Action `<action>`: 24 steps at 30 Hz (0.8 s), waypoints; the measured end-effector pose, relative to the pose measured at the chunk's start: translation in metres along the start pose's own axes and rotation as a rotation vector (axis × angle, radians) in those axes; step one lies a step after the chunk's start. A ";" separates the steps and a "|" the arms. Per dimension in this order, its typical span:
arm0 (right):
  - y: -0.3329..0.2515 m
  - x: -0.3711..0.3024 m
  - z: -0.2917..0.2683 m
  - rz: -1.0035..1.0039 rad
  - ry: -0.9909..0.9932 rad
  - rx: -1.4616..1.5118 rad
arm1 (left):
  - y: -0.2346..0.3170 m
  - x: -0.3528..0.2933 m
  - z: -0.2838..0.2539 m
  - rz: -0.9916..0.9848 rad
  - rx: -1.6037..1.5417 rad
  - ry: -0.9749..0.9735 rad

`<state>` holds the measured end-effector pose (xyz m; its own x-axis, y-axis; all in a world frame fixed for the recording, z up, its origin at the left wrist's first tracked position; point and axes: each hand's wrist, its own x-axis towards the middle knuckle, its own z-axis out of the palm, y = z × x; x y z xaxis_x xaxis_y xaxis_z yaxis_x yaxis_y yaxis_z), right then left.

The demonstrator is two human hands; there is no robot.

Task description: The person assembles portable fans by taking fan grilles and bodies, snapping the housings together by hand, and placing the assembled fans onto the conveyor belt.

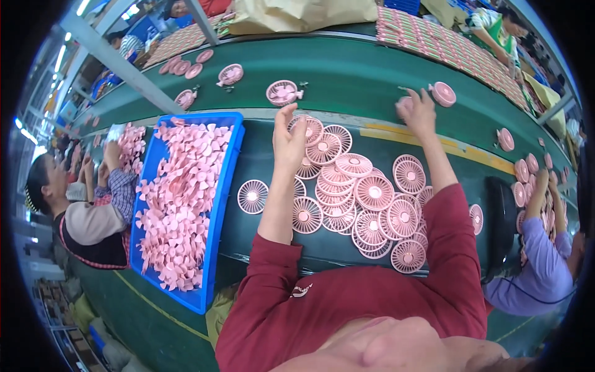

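My left hand (289,141) is raised at the near edge of the green conveyor belt, its fingers stretched upward and nothing visible between them. Just beside it lie pink round fan grilles (323,149), part of a loose heap in front of me. On the belt beyond that hand sits a pink fan housing with blades and wires (283,92). My right hand (421,115) reaches to the belt's near edge with its fingers on a small pink fan housing (404,109), which is blurred by motion. Another pink fan housing (444,93) lies just past these fingers.
To my left a blue tray (214,248) holds many pink fan blades (186,192). More fan housings (230,74) lie along the belt (353,68). A black object (501,217) stands at the right, beside a co-worker in purple (536,266). Another co-worker (93,217) works at the left.
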<state>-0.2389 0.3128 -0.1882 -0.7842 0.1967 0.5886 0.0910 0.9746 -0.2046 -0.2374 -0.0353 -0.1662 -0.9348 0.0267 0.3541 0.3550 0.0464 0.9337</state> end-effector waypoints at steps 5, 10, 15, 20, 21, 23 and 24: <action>-0.049 -0.002 -0.007 -0.253 -0.234 0.388 | -0.022 0.061 -0.019 0.215 0.352 0.093; -0.140 -0.010 -0.011 -0.477 -0.562 0.486 | -0.055 0.137 0.007 0.210 0.668 0.026; -0.190 -0.023 0.041 -0.669 -0.648 0.487 | -0.107 0.170 0.010 0.212 0.912 -0.111; -0.191 -0.039 0.023 -0.695 -0.520 0.510 | -0.121 0.175 0.007 0.011 1.018 -0.280; -0.187 -0.039 0.019 -0.692 -0.510 0.524 | -0.120 0.175 0.009 0.055 1.042 -0.302; -0.171 -0.033 0.017 -0.668 -0.464 0.565 | -0.118 0.172 0.021 0.074 0.949 -0.308; -0.168 -0.030 0.016 -0.585 -0.490 0.665 | -0.114 0.167 0.019 0.068 0.975 -0.297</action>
<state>-0.2406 0.1410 -0.1838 -0.7751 -0.5041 0.3810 -0.6318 0.6171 -0.4690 -0.4342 -0.0168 -0.2148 -0.9195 0.3003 0.2536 0.3839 0.8245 0.4157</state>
